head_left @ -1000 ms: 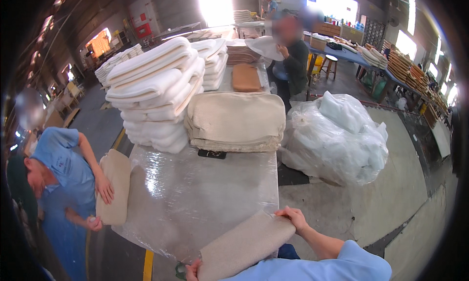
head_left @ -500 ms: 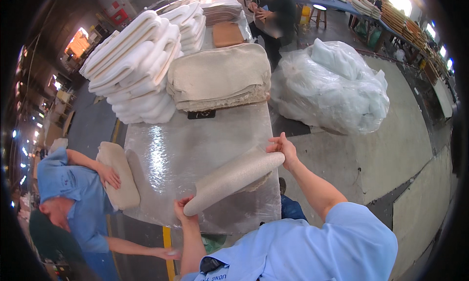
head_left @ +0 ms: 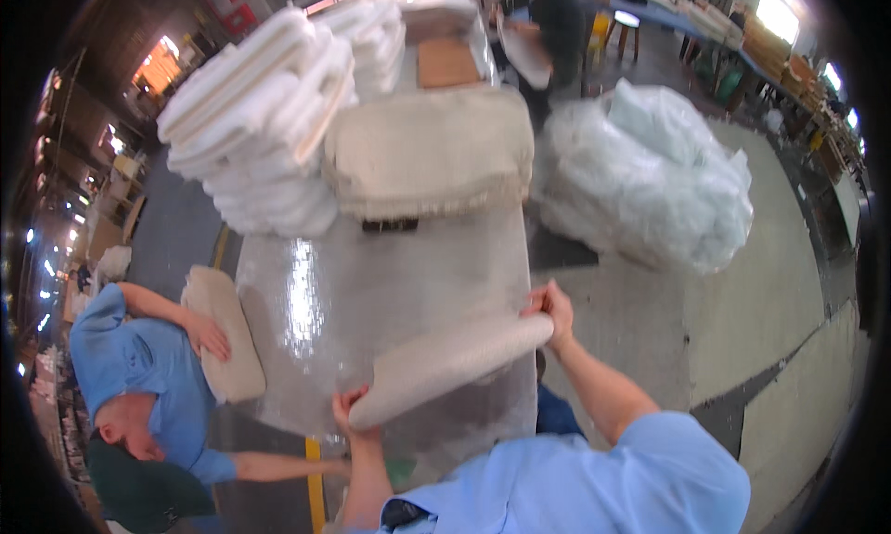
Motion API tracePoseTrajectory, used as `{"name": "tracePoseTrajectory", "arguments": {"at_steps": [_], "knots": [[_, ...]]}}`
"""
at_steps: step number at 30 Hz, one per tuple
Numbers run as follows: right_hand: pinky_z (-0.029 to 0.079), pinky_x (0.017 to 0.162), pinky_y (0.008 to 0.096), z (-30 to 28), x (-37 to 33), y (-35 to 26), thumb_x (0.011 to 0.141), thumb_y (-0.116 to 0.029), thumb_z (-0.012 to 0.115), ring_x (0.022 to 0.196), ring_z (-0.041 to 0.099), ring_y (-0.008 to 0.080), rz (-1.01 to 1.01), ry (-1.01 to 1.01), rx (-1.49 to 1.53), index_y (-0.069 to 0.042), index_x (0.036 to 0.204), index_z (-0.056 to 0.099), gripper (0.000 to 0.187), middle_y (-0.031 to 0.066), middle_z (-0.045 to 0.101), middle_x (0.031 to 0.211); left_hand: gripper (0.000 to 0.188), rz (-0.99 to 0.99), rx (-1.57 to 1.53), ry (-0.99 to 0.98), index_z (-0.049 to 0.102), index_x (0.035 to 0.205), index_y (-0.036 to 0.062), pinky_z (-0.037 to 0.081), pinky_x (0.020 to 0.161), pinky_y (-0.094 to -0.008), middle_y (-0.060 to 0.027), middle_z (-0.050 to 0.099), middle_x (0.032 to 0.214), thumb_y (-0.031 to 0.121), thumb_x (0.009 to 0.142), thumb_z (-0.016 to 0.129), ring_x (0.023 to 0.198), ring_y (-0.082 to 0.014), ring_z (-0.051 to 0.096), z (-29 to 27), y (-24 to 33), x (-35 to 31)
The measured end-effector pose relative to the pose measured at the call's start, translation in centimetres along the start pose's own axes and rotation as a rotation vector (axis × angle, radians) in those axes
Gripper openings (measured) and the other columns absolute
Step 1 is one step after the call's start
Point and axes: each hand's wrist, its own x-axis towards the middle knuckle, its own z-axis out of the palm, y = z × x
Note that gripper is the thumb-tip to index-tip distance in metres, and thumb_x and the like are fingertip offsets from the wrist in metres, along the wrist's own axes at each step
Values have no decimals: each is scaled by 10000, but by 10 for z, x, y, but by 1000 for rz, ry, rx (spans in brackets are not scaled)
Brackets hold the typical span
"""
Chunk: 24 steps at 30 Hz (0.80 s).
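Observation:
A beige cloth [head_left: 450, 367] is stretched slantwise across the near end of the table, its near edge rolled or folded over. My left hand [head_left: 351, 410] grips its left end near the table's front edge. At the right end, my right hand [head_left: 553, 315] pinches the cloth by the table's right edge. Some fingers of both hands are hidden behind the fabric. Farther back on the table lies a thick stack of folded beige cloth [head_left: 429, 154].
The table [head_left: 408, 265] has a shiny plastic covering. Tall white folded padding [head_left: 255, 116] is piled at its back left. A big clear plastic bag [head_left: 650, 181] stands right. At left, a co-worker [head_left: 153, 367] rests a hand on a beige bundle [head_left: 225, 334]; another person [head_left: 557, 33] stands behind.
My hands have drawn the cloth slightly nearer to me, the right hand moving most. The whole view has shifted a little. The person at the back now holds a whitish piece lower down.

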Motion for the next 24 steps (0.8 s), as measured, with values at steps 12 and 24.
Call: {"name": "tracePoseTrajectory", "arguments": {"at_steps": [12,24], "knots": [[529,974,466,132,-77,-83,965,-437,714,1169,665,355,-342,-1021,-1580,-54,1309,613,524,177,699,1228,503,85,-86,-113,605,801,125,543,918,-496,-105,684,788,466,1095,380,819,-296,675,27,31,13],[555,838,491,106,-119,-119,895,-407,798,1031,727,389,-345,-300,-1395,-80,1269,644,520,171,764,1082,981,-313,352,-290,180,1700,231,265,1200,-695,-119,248,1710,704,963,621,1513,-458,318,58,-50,-38]]}}
